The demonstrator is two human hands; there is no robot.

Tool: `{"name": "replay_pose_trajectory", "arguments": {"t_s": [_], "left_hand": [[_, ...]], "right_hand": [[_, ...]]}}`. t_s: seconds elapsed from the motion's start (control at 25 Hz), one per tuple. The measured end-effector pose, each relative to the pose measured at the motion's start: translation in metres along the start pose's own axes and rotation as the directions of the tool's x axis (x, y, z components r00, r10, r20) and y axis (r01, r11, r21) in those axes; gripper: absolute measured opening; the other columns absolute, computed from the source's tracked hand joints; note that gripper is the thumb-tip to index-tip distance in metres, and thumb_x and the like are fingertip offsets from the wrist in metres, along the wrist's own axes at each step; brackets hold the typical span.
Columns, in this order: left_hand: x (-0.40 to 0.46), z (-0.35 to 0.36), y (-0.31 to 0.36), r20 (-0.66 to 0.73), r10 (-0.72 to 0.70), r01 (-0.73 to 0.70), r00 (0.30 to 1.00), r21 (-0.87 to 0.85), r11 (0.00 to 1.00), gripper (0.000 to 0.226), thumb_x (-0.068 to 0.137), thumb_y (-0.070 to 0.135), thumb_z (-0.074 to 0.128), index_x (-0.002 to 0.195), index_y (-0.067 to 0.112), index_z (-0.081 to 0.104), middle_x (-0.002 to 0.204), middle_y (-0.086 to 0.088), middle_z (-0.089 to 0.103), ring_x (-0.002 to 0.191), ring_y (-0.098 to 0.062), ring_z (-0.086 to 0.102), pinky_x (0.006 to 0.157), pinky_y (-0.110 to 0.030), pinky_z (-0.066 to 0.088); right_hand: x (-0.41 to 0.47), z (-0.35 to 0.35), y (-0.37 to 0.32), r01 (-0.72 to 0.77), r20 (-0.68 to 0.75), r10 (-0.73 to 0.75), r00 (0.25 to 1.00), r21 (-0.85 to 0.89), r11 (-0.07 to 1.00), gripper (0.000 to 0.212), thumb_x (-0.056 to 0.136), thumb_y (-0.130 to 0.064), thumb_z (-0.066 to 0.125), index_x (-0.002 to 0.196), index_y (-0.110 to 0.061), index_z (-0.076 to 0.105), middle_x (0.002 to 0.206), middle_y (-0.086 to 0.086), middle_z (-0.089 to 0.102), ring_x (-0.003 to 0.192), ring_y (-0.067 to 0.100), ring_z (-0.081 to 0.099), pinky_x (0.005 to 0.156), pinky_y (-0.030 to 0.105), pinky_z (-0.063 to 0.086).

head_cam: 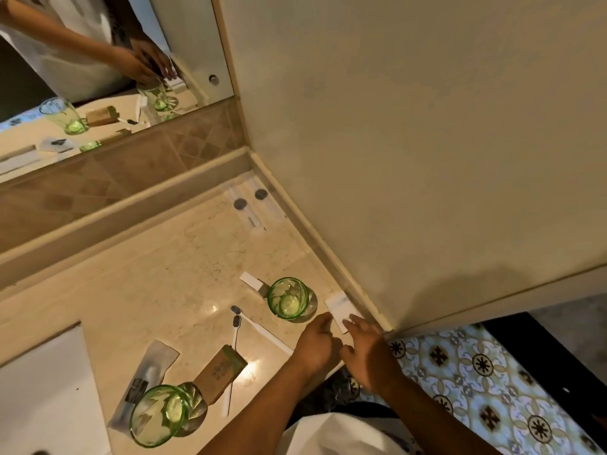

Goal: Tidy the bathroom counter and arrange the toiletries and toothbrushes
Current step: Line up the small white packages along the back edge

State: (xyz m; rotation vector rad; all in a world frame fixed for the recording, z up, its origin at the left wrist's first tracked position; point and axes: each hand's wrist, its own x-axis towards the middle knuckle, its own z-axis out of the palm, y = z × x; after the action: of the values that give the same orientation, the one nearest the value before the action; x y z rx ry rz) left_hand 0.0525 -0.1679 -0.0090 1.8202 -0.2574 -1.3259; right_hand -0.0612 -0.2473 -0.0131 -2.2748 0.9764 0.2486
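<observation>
Bench [157, 274], marble, beige: I am logging items outward from my hands.

White packet [341, 310]: lying flat at the bench's corner by the wall; my left hand [317, 346] and right hand [369, 353] are both touching its near edge, fingers resting on it rather than closed round it.

Green glass [289, 298]: standing upright just left of the left hand, near the packet.

Small white box [251, 280]: lying just beyond that glass.

Two toothbrushes [237, 318]: lying left of the left hand, bristle heads close together.

Brown carton [220, 372]: lying lower left of the hands.

Second green glass [161, 415]: standing beside the carton, over a clear wrapper [151, 366].
</observation>
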Motion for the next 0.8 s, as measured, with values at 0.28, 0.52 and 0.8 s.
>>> {"name": "replay_pose_trajectory", "arguments": {"t_s": [0.28,0.52,0.8], "left_hand": [[-0.003,0.006,-0.017,-0.049,-0.249,0.172,0.967,-0.592,0.787,0.042,0.09,-0.014,0.038,0.126,0.0,0.053,0.112,-0.013,0.053,0.069,-0.016,0.047,0.053,-0.025,0.036],[-0.021,-0.001,-0.015,0.003,-0.193,0.163,0.981,-0.553,0.817,0.036,0.087,-0.018,0.035,0.096,-0.001,0.065,0.088,-0.02,0.065,0.072,-0.027,0.055,0.061,-0.031,0.038],[-0.043,-0.01,-0.01,-0.033,-0.266,0.206,0.964,-0.545,0.813,0.028,0.074,-0.004,0.061,0.102,0.0,0.062,0.079,-0.017,0.058,0.072,-0.027,0.052,0.073,-0.037,0.046]], "right_hand": [[0.009,-0.009,0.001,0.029,0.015,-0.03,0.999,0.046,0.999,0.058,0.097,-0.025,0.053,0.152,-0.014,0.039,0.158,0.006,0.032,0.145,0.022,0.032,0.12,0.028,0.027],[0.011,-0.004,-0.015,-0.036,0.116,0.031,0.993,0.041,0.999,0.045,0.098,-0.022,0.055,0.141,-0.013,0.05,0.149,0.008,0.036,0.134,0.024,0.045,0.113,0.029,0.037],[0.02,-0.004,-0.016,-0.298,0.137,0.265,0.954,0.388,0.872,0.041,0.089,-0.01,0.064,0.129,-0.01,0.052,0.116,0.013,0.068,0.094,0.02,0.064,0.061,0.012,0.044]]}}
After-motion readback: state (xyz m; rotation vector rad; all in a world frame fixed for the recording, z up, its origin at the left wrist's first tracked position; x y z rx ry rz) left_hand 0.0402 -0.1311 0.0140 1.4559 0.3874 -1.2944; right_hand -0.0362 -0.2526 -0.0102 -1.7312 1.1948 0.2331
